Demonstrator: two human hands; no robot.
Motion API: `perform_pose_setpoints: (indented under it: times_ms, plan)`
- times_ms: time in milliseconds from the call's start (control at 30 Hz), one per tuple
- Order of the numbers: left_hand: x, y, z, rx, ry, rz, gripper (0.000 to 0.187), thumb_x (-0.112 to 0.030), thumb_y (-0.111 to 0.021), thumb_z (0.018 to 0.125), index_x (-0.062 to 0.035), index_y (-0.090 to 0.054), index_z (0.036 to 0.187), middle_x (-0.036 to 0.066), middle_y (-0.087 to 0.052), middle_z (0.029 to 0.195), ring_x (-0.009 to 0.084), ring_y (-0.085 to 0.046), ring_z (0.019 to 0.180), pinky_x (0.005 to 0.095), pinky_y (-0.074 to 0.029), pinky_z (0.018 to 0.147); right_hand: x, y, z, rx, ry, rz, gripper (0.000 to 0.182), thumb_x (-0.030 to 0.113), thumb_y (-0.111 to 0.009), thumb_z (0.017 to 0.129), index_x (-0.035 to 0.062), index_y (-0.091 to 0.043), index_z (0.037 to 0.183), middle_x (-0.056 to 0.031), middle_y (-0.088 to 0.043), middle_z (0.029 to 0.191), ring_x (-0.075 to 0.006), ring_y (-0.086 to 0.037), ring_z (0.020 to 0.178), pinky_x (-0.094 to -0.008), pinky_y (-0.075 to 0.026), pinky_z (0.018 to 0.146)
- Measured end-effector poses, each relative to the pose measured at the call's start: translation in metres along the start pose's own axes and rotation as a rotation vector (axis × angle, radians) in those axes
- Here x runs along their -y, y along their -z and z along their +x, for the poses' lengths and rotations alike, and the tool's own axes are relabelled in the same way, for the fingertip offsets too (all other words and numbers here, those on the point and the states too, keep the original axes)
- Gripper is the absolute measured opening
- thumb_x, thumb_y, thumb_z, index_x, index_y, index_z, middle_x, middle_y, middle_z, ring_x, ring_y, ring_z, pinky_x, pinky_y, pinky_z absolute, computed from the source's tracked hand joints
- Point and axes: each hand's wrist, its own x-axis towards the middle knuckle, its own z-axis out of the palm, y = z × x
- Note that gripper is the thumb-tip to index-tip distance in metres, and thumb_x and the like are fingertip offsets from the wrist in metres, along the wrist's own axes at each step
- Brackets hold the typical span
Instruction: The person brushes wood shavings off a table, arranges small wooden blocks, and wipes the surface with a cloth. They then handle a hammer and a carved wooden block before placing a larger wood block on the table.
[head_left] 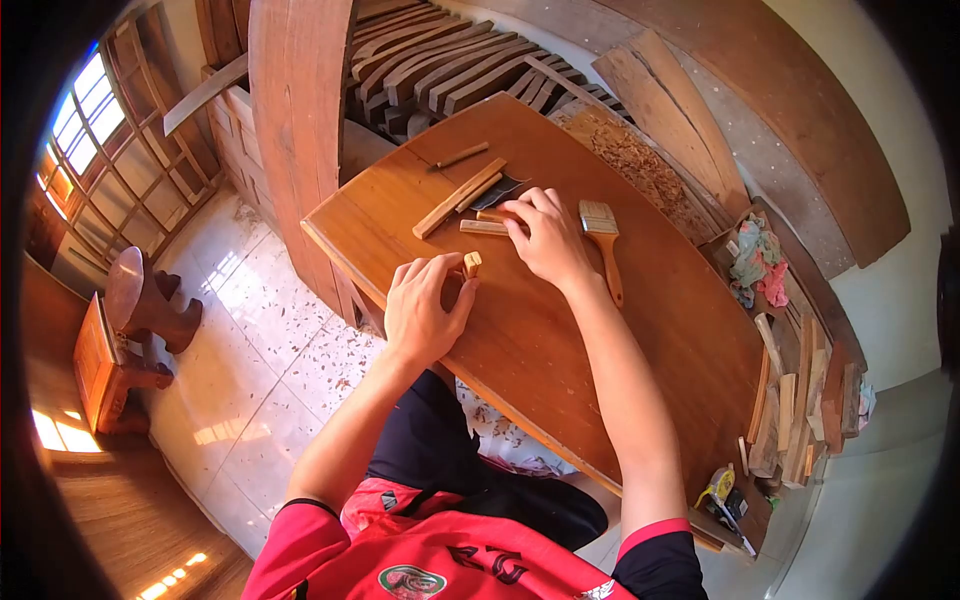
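My left hand is closed around a short wooden stick, whose pale squared end sticks up between thumb and fingers near the table's left edge. Over the middle of the table, my right hand pinches a small brown wooden piece, its far part hidden by the fingers. Just under those fingertips lies a light wooden strip. Beside them are a longer wooden strip, a dark sheet, perhaps sandpaper, and a thin pointed tool. A paintbrush rests right of my right hand.
The wooden table has a rounded far edge. Stacked curved wood pieces and a tray of shavings stand behind it. Wood offcuts, rags and a tape measure are at right. Shavings litter the tiled floor.
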Motion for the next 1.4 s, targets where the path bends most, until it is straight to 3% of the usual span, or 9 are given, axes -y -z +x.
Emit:
perform_pose_setpoints:
  times_ms: [233,400,567,667,733,800,1033,1233,1400]
  plan:
    - [0.003,0.0,0.0,0.029,0.07,-0.14,0.023,-0.017,-0.071,0.089,-0.0034,-0.066,0.107,0.007,-0.071,0.092,0.0236,-0.066,0.092,0.0357,-0.049,0.085,-0.002,0.02,0.012,0.326,-0.306,0.129,0.02,0.014,-0.067,0.091,0.0062,-0.067,0.109,-0.0104,-0.068,0.108,-0.0322,-0.06,0.105,-0.0426,-0.048,0.097]
    - [0.02,0.029,0.07,0.049,0.175,-0.563,0.019,-0.016,-0.058,0.097,0.0012,-0.062,0.105,0.007,-0.066,0.086,0.015,-0.06,0.082,0.0299,-0.048,0.078,0.002,0.043,-0.009,0.081,-0.221,0.29,0.022,0.011,-0.065,0.095,0.0048,-0.065,0.116,-0.0104,-0.069,0.099,-0.0254,-0.065,0.093,-0.0382,-0.053,0.084]
    - [0.154,-0.027,0.246,0.558,0.154,-0.186,0.037,-0.035,-0.052,0.094,-0.0022,-0.063,0.104,0.014,-0.06,0.105,0.026,-0.055,0.093,0.0392,-0.046,0.08,0.003,0.065,-0.047,-0.023,-0.299,0.458,0.024,0.01,-0.065,0.097,0.0034,-0.064,0.12,-0.0094,-0.065,0.094,-0.0174,-0.063,0.082,-0.0305,-0.051,0.073]
    - [0.138,-0.041,0.269,0.684,0.311,-0.095,0.043,-0.045,-0.046,0.097,-0.0046,-0.06,0.099,0.009,-0.057,0.096,0.0216,-0.052,0.088,0.0376,-0.045,0.078,0.011,0.092,-0.071,-0.068,-0.296,0.466,0.023,0.007,-0.065,0.097,0.0029,-0.065,0.12,-0.0065,-0.064,0.095,-0.0137,-0.06,0.082,-0.0294,-0.05,0.073]
    - [0.137,-0.05,0.264,0.695,0.389,-0.202,0.042,-0.048,-0.048,0.097,-0.0069,-0.057,0.096,0.004,-0.053,0.091,0.0167,-0.05,0.082,0.033,-0.044,0.076,0.006,0.097,-0.095,-0.089,-0.35,0.522,0.028,0.006,-0.064,0.098,0.0023,-0.063,0.125,-0.0055,-0.064,0.099,-0.0126,-0.061,0.087,-0.0287,-0.051,0.075]
    - [0.123,-0.051,0.252,0.686,0.306,-0.08,0.052,-0.05,-0.049,0.098,0.0001,-0.064,0.1,0.015,-0.066,0.095,0.0303,-0.062,0.086,0.0409,-0.048,0.076,0.01,0.097,-0.114,-0.137,-0.458,0.67,0.033,0.006,-0.064,0.098,0.0022,-0.059,0.131,-0.006,-0.064,0.101,-0.0122,-0.062,0.09,-0.0281,-0.053,0.078]
    - [0.116,-0.047,0.211,0.475,-0.07,0.227,0.05,-0.048,-0.055,0.102,0.0003,-0.065,0.112,0.013,-0.066,0.09,0.0172,-0.063,0.083,0.0353,-0.051,0.072,0.009,0.074,-0.142,-0.167,-0.517,0.964,0.04,0.005,-0.065,0.098,0.0002,-0.053,0.137,-0.0076,-0.065,0.105,-0.0107,-0.065,0.093,-0.0254,-0.056,0.08]
    - [0.113,-0.023,0.201,0.151,-0.073,-0.036,0.037,-0.035,-0.064,0.1,0.0005,-0.064,0.107,0.009,-0.068,0.093,0.0138,-0.062,0.082,0.0303,-0.05,0.075,0.002,0.064,-0.146,-0.117,-0.527,1.016,0.028,0.008,-0.065,0.098,-0.0038,-0.061,0.123,-0.0101,-0.069,0.108,-0.0141,-0.068,0.098,-0.0296,-0.058,0.085]
    - [0.032,-0.002,0.116,0.338,-0.09,-0.528,0.018,-0.011,-0.063,0.099,-0.0011,-0.058,0.114,0.005,-0.067,0.095,0.0112,-0.063,0.085,0.0281,-0.051,0.083,0.005,0.062,-0.148,-0.145,-0.459,0.938,0.028,0.008,-0.068,0.097,-0.0031,-0.061,0.122,-0.0099,-0.071,0.107,-0.0142,-0.069,0.099,-0.0289,-0.056,0.087]
